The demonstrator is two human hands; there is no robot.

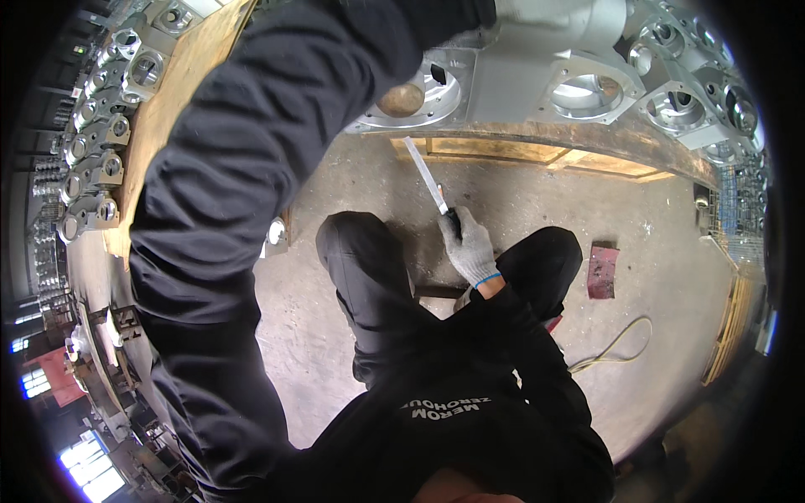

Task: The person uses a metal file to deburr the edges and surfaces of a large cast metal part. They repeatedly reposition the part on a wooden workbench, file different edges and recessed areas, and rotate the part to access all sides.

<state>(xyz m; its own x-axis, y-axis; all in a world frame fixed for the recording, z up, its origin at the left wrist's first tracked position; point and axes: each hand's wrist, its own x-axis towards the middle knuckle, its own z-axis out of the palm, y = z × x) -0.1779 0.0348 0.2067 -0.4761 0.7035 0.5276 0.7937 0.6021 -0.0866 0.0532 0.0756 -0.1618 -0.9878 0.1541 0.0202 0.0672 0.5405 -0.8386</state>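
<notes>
My right hand, in a pale knitted glove with a blue cuff edge, is closed around the dark handle of a flat metal file. The file's blade points up and away between my knees. My left arm, in a black sleeve, reaches across to the silvery metal castings at the top. Past its cuff, my left hand is a pale blur against the metal, and its fingers cannot be made out. Below that arm, a casting with a round bore shows a brownish round shape inside. Beside it is another bored casting.
The castings rest on a wooden pallet in front of me. More castings line a wooden board at left. A reddish sheet and a looped pale hose lie on the concrete floor at right.
</notes>
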